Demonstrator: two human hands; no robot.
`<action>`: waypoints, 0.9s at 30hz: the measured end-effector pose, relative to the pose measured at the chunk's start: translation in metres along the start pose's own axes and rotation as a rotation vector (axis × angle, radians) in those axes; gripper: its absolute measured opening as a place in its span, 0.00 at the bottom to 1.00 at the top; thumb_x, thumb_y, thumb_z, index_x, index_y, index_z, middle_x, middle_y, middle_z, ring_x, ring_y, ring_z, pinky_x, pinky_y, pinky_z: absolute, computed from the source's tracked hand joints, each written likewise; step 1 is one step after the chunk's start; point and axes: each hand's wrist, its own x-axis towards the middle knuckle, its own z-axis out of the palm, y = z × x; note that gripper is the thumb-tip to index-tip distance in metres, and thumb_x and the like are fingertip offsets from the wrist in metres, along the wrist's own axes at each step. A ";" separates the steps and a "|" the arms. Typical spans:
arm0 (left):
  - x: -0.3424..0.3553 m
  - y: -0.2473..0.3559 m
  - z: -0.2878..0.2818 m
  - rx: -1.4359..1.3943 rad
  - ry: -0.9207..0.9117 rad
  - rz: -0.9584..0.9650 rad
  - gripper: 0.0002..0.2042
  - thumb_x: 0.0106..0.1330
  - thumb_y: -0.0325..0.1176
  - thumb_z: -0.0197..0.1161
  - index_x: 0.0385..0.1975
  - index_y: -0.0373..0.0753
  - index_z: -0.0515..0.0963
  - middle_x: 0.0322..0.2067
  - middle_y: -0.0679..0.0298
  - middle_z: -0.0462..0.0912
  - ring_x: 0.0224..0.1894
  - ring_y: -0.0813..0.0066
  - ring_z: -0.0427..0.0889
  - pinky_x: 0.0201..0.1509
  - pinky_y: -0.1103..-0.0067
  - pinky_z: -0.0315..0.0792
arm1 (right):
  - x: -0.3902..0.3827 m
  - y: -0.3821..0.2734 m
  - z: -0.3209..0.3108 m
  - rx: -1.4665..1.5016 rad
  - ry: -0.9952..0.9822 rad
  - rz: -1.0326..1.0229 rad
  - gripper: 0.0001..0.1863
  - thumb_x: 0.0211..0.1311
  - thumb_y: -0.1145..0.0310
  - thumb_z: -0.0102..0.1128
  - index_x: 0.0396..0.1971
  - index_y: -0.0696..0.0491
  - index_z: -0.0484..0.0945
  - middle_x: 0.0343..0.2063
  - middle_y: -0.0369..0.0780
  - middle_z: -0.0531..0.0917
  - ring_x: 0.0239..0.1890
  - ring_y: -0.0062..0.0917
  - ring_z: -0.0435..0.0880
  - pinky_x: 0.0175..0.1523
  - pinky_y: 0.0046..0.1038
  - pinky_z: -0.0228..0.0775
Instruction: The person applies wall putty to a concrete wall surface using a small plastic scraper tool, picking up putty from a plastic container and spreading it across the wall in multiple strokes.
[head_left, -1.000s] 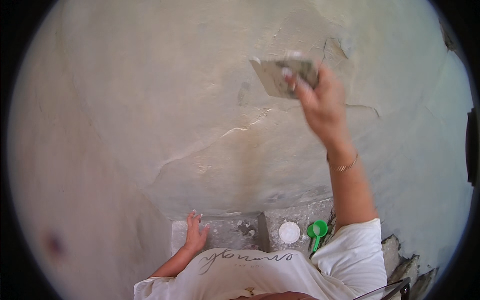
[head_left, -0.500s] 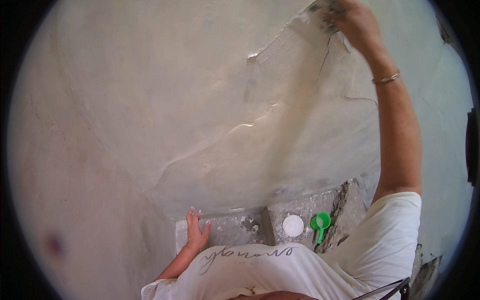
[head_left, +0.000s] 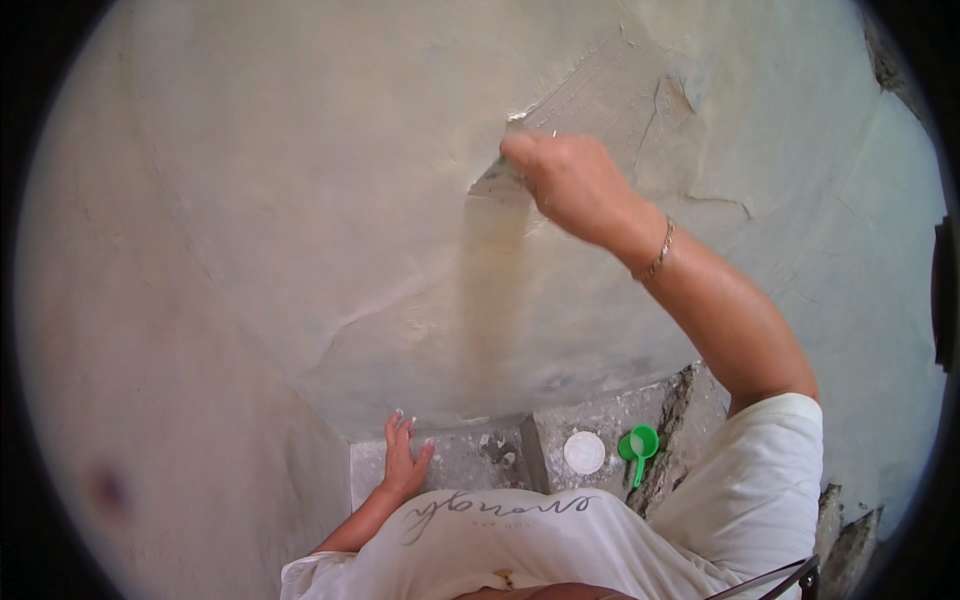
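In the head view my right hand [head_left: 575, 185] is closed around a putty knife [head_left: 495, 180], and only a small flat part of its blade shows past my fingers. The blade lies against the plastered wall [head_left: 330, 180], beside the left end of a raised ridge of fresh plaster [head_left: 560, 90]. A blurred darker band runs down the wall below the blade. Low on the left, close to the foot of the wall, my left hand [head_left: 405, 465] has its fingers apart and holds nothing.
On the rough grey floor [head_left: 550, 425] stand a white round container [head_left: 584, 453] and a green scoop [head_left: 640, 442] with some white stuff in it. Broken, jagged masonry [head_left: 680, 425] lies right of them. A crack [head_left: 650, 120] runs through the wall's upper right.
My right hand has come down and left across the wall with the putty knife, from the upper right to the ridge's left end. My left hand has shifted slightly right.
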 end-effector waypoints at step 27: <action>0.010 -0.027 -0.002 -0.088 -0.013 -0.094 0.25 0.60 0.32 0.60 0.54 0.27 0.60 0.59 0.42 0.51 0.55 0.52 0.65 0.53 0.70 0.69 | 0.071 0.027 -0.090 -0.321 0.524 -0.067 0.06 0.48 0.86 0.55 0.26 0.61 0.71 0.21 0.45 0.78 0.25 0.21 0.76 0.30 0.24 0.69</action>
